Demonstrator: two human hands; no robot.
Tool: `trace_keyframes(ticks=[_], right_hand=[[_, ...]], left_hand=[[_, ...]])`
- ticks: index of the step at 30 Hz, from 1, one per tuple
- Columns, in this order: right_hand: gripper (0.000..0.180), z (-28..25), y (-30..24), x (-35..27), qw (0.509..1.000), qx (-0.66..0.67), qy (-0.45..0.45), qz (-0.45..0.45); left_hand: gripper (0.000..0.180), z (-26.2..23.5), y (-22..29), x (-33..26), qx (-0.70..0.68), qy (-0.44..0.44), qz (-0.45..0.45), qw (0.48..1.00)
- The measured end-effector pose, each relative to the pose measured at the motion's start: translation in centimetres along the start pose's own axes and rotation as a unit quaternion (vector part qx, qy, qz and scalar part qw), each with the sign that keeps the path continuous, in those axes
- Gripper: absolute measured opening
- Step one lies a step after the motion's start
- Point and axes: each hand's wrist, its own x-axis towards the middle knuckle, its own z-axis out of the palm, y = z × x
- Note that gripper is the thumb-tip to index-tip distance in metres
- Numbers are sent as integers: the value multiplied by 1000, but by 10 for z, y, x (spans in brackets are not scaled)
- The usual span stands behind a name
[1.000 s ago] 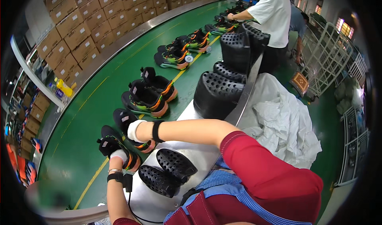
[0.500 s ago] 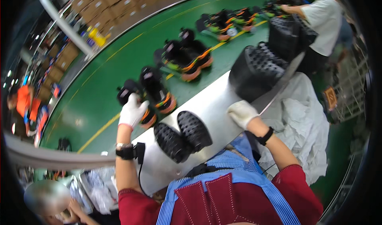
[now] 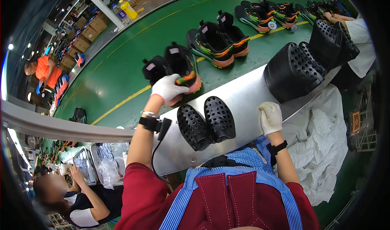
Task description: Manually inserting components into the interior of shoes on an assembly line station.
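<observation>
My left hand (image 3: 168,87), in a white glove, is closed at the toes of a pair of black sneakers with orange and pink trim. Its fingers curl against the toe of the right-hand sneaker (image 3: 183,65), while the other sneaker (image 3: 155,68) is partly hidden behind the glove. On the metal ledge in front of me lie two black perforated shoe-shaped pieces (image 3: 219,118), side by side. My right hand (image 3: 271,117), also gloved, is curled into a fist over the ledge, with nothing visible in it.
More sneaker pairs (image 3: 217,43) stand along the green belt (image 3: 130,63). Taller black perforated pieces (image 3: 290,73) stand at the ledge's right end, above crumpled white sheeting (image 3: 317,144). A co-worker's arm (image 3: 339,18) reaches in at far right; another person (image 3: 89,197) sits lower left beside trays (image 3: 94,161).
My left hand has gone from the top of the left sneaker to the pair's toes. The right fist stays at the ledge. The whole view has shifted.
</observation>
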Motion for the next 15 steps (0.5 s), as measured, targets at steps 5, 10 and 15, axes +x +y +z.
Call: trace_keyframes(ticks=[5,10,15], right_hand=[[12,-3,-3,0,1000,-1,-1,11],[12,-2,-2,0,1000,-5,-4,7],[12,-1,-2,1,1000,-10,4,12]], left_hand=[[50,-27,-40,6,-302,97,-25,948],[47,-51,-79,11,-299,125,-90,942],[54,-33,-114,-1,-28,93,-132,986]])
